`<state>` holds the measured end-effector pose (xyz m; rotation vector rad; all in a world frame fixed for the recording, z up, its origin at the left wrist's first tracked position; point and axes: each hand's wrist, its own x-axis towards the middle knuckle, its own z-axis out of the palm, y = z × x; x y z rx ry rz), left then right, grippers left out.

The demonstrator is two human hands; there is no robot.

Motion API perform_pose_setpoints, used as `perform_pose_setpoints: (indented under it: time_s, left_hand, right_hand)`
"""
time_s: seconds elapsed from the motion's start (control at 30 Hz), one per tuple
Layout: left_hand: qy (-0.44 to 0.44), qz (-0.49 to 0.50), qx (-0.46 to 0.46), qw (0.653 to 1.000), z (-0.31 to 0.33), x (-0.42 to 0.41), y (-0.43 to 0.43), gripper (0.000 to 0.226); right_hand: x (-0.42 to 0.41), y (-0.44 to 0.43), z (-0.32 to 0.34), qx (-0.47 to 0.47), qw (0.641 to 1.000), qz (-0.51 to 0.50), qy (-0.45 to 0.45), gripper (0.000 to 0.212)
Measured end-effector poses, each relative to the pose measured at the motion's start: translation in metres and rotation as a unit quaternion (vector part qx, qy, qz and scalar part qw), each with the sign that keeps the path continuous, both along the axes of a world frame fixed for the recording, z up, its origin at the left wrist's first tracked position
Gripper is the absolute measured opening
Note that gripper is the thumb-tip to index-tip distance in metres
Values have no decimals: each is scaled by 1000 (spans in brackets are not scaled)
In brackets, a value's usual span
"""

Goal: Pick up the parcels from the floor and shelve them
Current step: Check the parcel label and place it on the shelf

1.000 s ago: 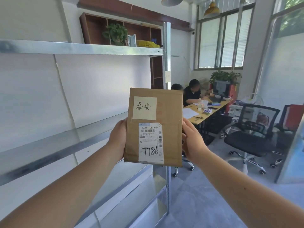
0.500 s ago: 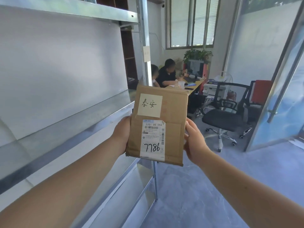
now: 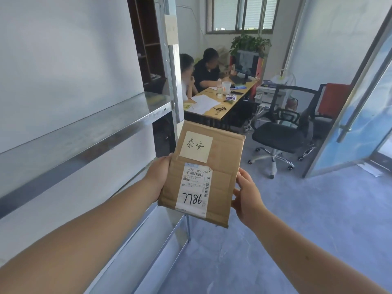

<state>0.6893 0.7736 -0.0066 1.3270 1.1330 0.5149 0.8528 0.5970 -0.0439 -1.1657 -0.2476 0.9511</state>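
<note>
Both hands held the flat brown cardboard parcel [image 3: 203,172] upright in front of me, the left hand [image 3: 158,174] clamped on its left edge and the right hand [image 3: 247,194] on its lower right edge, label side facing me. It bore a pale yellow handwritten note [image 3: 196,146] and a white shipping label [image 3: 194,187] marked 7786. The parcel hung in the air just off the front right corner of the bare galvanised steel shelf [image 3: 89,132], not yet over it.

To shelve it well, I judged I should swing it left over the front edge, lay it flat or stand it with the label outward, and let go only once it rested on the metal.

Compared with half a second earlier, my view had tipped down and right: the upper shelf had left the picture, the parcel sat lower, and the black mesh office chair [image 3: 280,132] and wooden desk [image 3: 222,100] beyond showed more fully.
</note>
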Motion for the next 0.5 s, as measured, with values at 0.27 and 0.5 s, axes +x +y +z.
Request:
perform_pose_setpoints:
  time_s: [0.27, 0.5]
  left_hand:
    - [78, 52, 59, 994, -1, 2, 18, 56]
    - [127, 106, 66, 984, -22, -25, 37, 62]
  right_hand:
    - [24, 31, -14, -41, 997, 67, -22, 29]
    - [9, 53, -35, -56, 991, 119, -2, 24]
